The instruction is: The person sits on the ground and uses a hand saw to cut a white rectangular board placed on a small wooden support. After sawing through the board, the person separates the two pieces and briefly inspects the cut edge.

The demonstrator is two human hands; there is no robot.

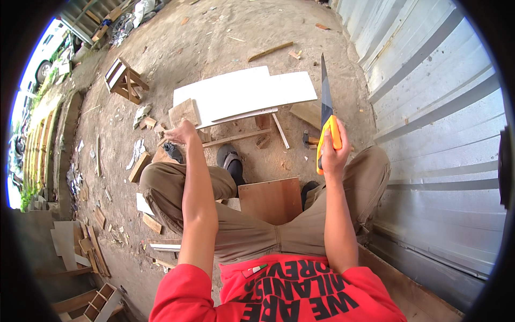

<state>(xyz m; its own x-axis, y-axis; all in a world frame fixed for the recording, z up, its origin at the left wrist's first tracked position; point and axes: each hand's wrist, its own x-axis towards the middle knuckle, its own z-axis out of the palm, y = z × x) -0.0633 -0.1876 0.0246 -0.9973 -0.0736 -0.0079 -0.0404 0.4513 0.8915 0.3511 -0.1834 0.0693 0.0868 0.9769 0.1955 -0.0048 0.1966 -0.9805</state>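
The right grip [335,152] hides part of the saw handle [336,133]; the vehicle [44,70] is cropped.

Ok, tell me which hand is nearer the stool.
Left hand. It is right of the stool, closer to the body; the right hand, holding the saw, is much farther right.

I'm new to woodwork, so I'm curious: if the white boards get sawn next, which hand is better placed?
Probably the right hand: it grips the saw, just right of the white boards. The left hand is at the brown wooden block.
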